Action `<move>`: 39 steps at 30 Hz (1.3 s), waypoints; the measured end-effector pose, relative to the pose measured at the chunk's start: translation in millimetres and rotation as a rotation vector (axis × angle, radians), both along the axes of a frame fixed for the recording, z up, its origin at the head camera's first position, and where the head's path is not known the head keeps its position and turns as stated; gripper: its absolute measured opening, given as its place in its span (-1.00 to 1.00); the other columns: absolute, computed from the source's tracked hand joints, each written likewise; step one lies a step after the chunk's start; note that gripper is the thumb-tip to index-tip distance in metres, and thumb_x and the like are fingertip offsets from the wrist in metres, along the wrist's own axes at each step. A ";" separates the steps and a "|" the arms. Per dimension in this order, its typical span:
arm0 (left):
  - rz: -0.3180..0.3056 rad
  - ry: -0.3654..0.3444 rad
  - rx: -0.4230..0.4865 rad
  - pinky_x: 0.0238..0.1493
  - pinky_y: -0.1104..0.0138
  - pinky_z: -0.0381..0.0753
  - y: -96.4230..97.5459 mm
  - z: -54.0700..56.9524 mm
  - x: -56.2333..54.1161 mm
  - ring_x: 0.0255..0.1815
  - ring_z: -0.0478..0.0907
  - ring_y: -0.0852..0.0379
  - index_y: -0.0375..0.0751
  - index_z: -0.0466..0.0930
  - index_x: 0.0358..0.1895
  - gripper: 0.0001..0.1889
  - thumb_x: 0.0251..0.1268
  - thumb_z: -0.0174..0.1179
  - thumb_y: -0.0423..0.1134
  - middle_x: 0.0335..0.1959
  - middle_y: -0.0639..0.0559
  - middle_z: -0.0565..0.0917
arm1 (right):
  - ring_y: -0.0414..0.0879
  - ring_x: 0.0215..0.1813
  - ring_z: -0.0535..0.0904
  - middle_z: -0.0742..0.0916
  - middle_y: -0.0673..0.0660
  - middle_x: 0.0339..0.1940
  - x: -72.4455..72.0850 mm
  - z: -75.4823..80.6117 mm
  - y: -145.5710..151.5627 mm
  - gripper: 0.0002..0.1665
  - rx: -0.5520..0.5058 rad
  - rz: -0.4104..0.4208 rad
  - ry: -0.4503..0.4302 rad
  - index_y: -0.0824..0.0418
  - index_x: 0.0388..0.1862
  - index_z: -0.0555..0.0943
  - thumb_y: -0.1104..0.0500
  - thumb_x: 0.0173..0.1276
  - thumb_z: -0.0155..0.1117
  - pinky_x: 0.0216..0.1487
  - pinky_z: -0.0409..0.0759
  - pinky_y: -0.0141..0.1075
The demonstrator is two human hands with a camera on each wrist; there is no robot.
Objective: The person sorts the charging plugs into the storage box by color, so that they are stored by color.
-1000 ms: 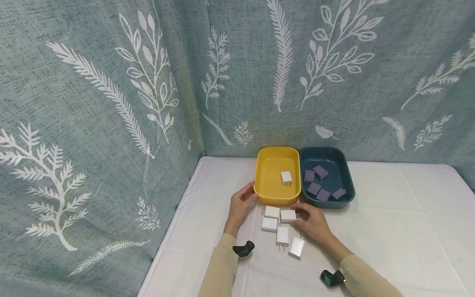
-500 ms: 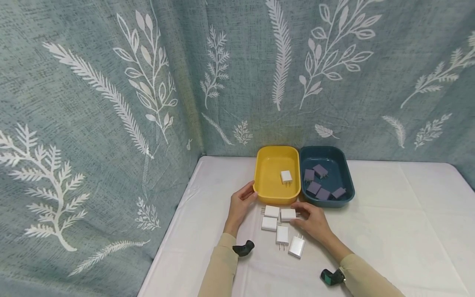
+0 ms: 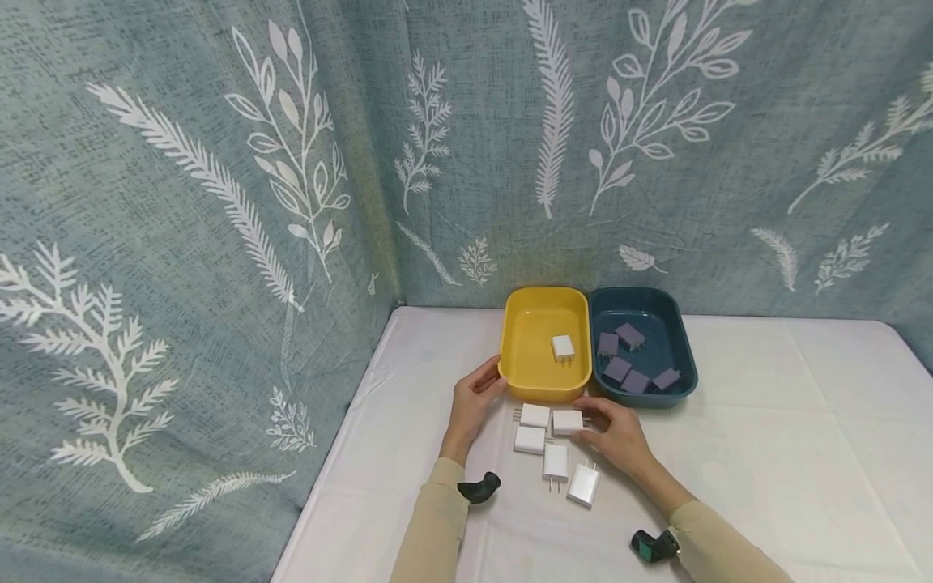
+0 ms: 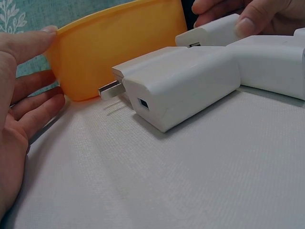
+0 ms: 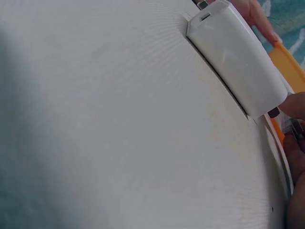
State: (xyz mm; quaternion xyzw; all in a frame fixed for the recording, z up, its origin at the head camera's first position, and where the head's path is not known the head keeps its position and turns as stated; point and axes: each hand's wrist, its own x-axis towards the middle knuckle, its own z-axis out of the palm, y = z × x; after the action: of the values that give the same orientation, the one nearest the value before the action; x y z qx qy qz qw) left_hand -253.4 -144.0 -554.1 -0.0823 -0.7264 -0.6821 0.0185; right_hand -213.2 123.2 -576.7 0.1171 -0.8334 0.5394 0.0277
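Note:
In the head view my right hand (image 3: 618, 433) pinches a white plug-in charger (image 3: 567, 422) lying just in front of the yellow tray (image 3: 526, 332). The left wrist view shows its thumb on top of that charger (image 4: 212, 32). My left hand (image 3: 472, 407) touches the tray's near left corner, fingers mostly straight along the outer wall (image 4: 119, 43). Several other white chargers (image 3: 555, 462) lie between my hands, prongs pointing different ways. One white charger (image 3: 562, 347) sits inside the yellow tray. The right wrist view has a white charger (image 5: 238, 59) close up; my right fingers are partly cut off there.
A dark blue tray (image 3: 666, 328) stands right of the yellow one, with several purple chargers (image 3: 635, 381) in it. White cloth (image 3: 787, 453) covers the table. A leaf-patterned teal curtain (image 3: 481, 121) hangs behind and to the left.

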 end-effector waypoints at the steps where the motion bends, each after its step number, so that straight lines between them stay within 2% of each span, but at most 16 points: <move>1: -0.001 -0.004 0.004 0.18 0.49 0.56 0.0 0.2 0.0 0.29 0.51 -0.17 -0.34 0.41 0.33 -0.47 0.30 0.25 -0.34 0.27 -0.30 0.53 | 0.06 0.06 0.68 0.75 0.19 0.00 0.4 0.2 0.1 -0.44 0.003 0.002 0.000 0.26 0.02 0.64 0.38 -0.04 0.55 0.10 0.66 -0.33; 10: 0.000 -0.016 0.021 0.17 0.50 0.56 1.1 1.8 0.8 0.30 0.50 -0.17 -0.36 0.41 0.33 -0.47 0.30 0.25 -0.35 0.28 -0.30 0.52 | 0.05 0.04 0.68 0.75 0.17 -0.03 2.1 3.0 0.0 -0.46 -0.007 0.009 0.023 0.25 0.01 0.65 0.39 -0.03 0.54 0.08 0.67 -0.31; 26: 0.023 -0.009 -0.007 0.20 0.47 0.56 2.3 1.2 1.9 0.29 0.52 -0.13 -0.32 0.43 0.32 -0.48 0.30 0.25 -0.32 0.28 -0.26 0.54 | -0.04 0.01 0.68 0.77 0.07 -0.05 3.6 11.4 -1.9 -0.47 0.076 -0.003 0.068 0.15 0.01 0.67 0.29 -0.01 0.57 0.08 0.68 -0.22; 39: 0.010 -0.012 -0.002 0.19 0.49 0.55 1.0 -0.5 0.7 0.30 0.51 -0.12 -0.33 0.43 0.32 -0.48 0.31 0.25 -0.31 0.28 -0.26 0.54 | 0.04 0.06 0.68 0.75 0.15 0.00 3.8 21.4 -3.5 -0.46 -0.012 0.071 0.090 0.24 0.05 0.64 0.32 0.03 0.54 0.12 0.65 -0.24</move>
State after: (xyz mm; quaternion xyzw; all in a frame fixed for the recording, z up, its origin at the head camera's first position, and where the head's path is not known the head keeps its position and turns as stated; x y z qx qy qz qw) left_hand -252.7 -143.0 -554.6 -0.0745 -0.7274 -0.6819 0.0175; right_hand -209.4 119.7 -555.3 0.1706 -0.8234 0.5392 0.0466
